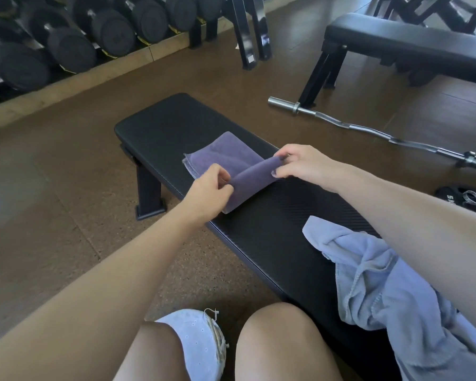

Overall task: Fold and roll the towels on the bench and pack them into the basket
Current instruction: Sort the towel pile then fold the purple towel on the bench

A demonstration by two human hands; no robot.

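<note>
Both hands, left hand (208, 185) and right hand (300, 165), pinch the half-rolled purple towel (231, 160) on the black padded worktop (272, 224), a crumpled pale-blue towel (382, 284) lying nearer under the right forearm.

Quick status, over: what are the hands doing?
Both hands, left hand and right hand, pinch purple towel, part-rolled on bench. Blue towel unfolded. No basket in view.

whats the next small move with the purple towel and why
Probably keep rolling toward the far end. Both hands, left hand and right hand, pinch the ends of a started roll on the purple towel, and a flat stretch still lies ahead on the bench.
</note>
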